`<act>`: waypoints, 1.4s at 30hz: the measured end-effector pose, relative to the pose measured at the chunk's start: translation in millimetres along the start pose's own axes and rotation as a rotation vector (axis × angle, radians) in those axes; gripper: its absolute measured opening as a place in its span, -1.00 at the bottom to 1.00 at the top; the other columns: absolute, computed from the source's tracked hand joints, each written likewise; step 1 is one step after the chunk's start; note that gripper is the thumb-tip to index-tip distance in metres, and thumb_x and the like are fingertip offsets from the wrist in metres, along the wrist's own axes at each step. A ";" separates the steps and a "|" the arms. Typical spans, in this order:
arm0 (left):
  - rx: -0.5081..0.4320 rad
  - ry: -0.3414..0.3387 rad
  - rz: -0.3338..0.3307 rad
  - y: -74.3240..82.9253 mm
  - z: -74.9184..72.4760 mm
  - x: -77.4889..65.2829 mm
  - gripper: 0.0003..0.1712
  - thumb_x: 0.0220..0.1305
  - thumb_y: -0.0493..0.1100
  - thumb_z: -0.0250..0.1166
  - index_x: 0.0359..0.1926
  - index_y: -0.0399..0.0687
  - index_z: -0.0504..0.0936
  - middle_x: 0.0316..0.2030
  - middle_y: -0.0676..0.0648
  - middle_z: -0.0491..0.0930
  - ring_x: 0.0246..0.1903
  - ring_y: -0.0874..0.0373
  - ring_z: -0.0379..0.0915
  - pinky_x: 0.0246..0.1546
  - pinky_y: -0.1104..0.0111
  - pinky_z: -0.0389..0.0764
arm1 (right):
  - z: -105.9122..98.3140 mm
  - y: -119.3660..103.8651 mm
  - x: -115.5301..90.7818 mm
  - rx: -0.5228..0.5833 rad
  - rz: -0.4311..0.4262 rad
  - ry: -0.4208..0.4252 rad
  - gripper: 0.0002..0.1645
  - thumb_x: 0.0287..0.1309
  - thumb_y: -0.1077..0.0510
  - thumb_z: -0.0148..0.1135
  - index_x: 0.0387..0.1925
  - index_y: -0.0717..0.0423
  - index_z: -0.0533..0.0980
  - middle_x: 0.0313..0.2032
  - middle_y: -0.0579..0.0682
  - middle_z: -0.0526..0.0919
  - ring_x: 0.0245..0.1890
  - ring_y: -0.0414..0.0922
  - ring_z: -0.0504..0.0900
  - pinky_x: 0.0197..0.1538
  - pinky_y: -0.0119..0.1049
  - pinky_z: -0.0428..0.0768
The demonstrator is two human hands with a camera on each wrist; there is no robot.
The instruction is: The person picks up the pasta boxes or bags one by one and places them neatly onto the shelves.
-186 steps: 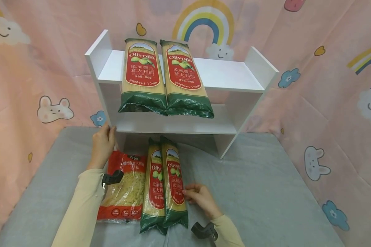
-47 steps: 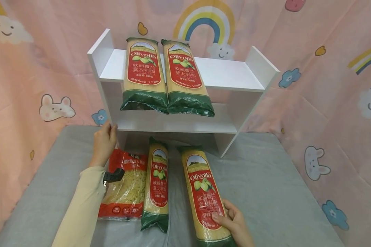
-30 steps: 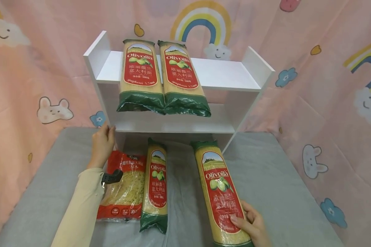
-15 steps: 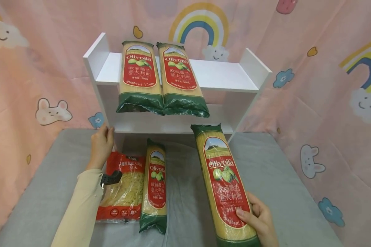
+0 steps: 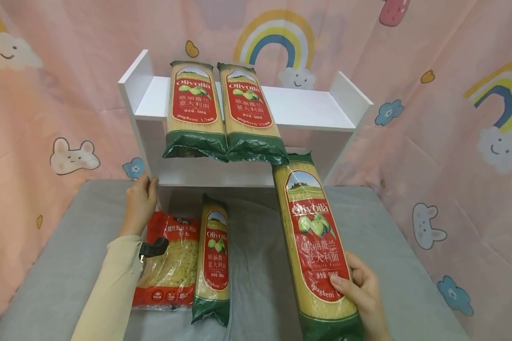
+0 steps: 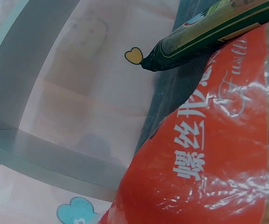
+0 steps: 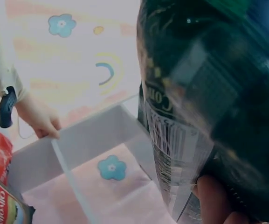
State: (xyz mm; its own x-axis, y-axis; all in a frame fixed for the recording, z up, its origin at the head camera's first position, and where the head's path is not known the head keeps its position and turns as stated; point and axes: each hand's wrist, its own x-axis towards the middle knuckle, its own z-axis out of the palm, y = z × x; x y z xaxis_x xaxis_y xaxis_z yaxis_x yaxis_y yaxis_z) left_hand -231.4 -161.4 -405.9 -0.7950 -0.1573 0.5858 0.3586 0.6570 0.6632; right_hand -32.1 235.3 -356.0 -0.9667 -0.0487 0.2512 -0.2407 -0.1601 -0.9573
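Observation:
My right hand (image 5: 364, 293) grips a pack of spaghetti (image 5: 317, 246) by its lower right side, thumb on the red label. The pack is tilted, its green top end at the height of the middle shelf. In the right wrist view the pack's dark green end and barcode side fill much of the picture, with fingers (image 7: 213, 200) curled against it. My left hand (image 5: 140, 203) pinches the left edge of the white shelf unit (image 5: 217, 173) at the middle board. Below that hand lie a red bag of fusilli (image 5: 172, 260) and another spaghetti pack (image 5: 213, 260).
Two more spaghetti packs, a left one (image 5: 195, 104) and a right one (image 5: 249, 106), lie side by side on the top shelf, their green ends jutting past its front edge. A grey cloth (image 5: 405, 265) covers the table. Behind hangs a pink patterned curtain (image 5: 409, 42).
My right hand has taken one of the two spaghetti packs from beside the fusilli bag, moved it right and raised it toward the shelf unit. The left hand has kept its hold.

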 end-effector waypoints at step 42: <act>-0.016 0.003 0.030 -0.2 0.7 -0.8 -0.85 0.33 -0.40 0.08 -0.18 -0.49 0.48 -0.54 -0.36 0.52 -0.63 -0.05 0.32 -0.63 0.26 0.29 | 12.4 -60.3 68.2 0.046 -0.106 0.073 -0.66 0.29 0.38 -0.11 0.05 0.29 0.45 -0.39 0.13 0.67 -0.52 -0.09 0.68 -0.47 -0.31 0.60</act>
State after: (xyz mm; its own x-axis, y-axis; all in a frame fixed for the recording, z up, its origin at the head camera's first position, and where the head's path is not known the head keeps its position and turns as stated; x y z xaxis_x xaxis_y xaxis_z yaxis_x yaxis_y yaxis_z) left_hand -231.1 -160.9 -406.9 -0.7820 -0.1399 0.6074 0.3905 0.6496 0.6524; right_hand -82.4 229.4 -279.4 -0.9403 0.0427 0.3377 -0.3390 -0.2060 -0.9180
